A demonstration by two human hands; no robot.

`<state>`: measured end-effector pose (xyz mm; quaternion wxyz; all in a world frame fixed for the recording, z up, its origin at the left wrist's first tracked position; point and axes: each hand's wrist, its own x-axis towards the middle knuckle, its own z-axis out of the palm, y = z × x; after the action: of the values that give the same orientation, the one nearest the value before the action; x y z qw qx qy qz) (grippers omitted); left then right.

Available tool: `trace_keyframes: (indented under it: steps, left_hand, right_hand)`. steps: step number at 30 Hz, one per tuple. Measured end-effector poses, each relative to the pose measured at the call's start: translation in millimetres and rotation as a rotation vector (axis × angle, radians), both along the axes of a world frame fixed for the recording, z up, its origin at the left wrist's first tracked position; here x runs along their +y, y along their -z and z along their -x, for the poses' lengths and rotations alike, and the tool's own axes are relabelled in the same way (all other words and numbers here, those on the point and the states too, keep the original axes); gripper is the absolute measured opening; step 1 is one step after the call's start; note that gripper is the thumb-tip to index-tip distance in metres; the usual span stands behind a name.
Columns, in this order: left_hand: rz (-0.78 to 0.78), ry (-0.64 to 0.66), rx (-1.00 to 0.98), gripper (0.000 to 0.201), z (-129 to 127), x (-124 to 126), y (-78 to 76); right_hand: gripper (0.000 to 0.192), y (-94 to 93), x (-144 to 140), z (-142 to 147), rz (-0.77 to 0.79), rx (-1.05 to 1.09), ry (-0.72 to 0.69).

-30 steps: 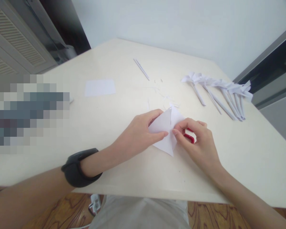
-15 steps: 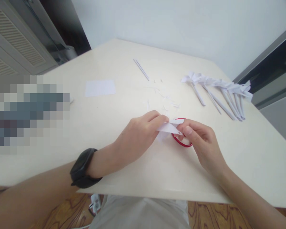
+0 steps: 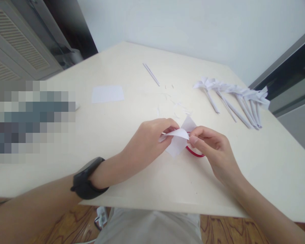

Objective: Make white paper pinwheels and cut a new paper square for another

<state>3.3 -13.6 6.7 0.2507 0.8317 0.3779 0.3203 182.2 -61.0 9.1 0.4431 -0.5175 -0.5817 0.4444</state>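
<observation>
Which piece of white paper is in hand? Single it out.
The bent piece, pinched by the left hand and right hand; the flat sheet farther left and the thin scraps beyond the hands lie untouched.

Held paper (image 3: 177, 145) plain white, greying faintly in its folds, against a bright red loop (image 3: 195, 153); pinwheels (image 3: 234, 88), flat sheet (image 3: 107, 94) and scraps (image 3: 178, 104) likewise unprinted white, the thin sticks (image 3: 151, 74) white with a lilac-grey cast. Tabletop (image 3: 152, 186) an even cream, wall (image 3: 193, 27) pale bluish grey, watch (image 3: 87, 181) black, trousers (image 3: 149, 227) light greyish beige. Floor (image 3: 225, 230) warm brown with dark, wavy wood-grain lines; cabinet door (image 3: 16, 32) dull beige-grey, striped by its slats; power strip (image 3: 101, 214) white.
</observation>
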Motion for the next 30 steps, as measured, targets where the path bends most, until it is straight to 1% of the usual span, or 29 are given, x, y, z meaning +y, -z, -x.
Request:
trace_keyframes:
  steps: [2,4,8,13,18,24,30]
  left_hand:
    - [0.137,0.036,-0.06,0.021,-0.3,-0.2,-1.7]
    - [0.232,0.061,-0.097,0.021,-0.4,0.1,-2.4]
    - [0.327,0.1,-0.166,0.026,-0.5,2.6,0.7]
    - [0.418,0.153,-0.285,0.026,-1.2,6.2,6.2]
    - [0.455,0.176,-0.283,0.026,-1.7,5.0,4.9]
    - [0.467,0.182,-0.261,0.02,-2.6,1.2,2.6]
    - [0.414,0.141,-0.256,0.02,-5.5,-1.4,2.5]
  right_hand:
    - [0.015,0.8,0.5,-0.6,-0.005,-0.034,0.02]
    - [0.015,1.0,0.8,-0.4,-0.023,-0.083,0.036]
    - [0.014,0.5,0.8,1.9,-0.079,-0.263,0.038]
    - [0.012,0.8,0.8,4.7,-0.207,-0.537,0.062]
    - [0.011,1.5,1.1,6.3,-0.261,-0.641,0.057]
    - [0.012,2.5,1.2,6.0,-0.269,-0.67,0.076]
    - [0.013,5.0,1.5,7.2,-0.294,-0.702,0.089]
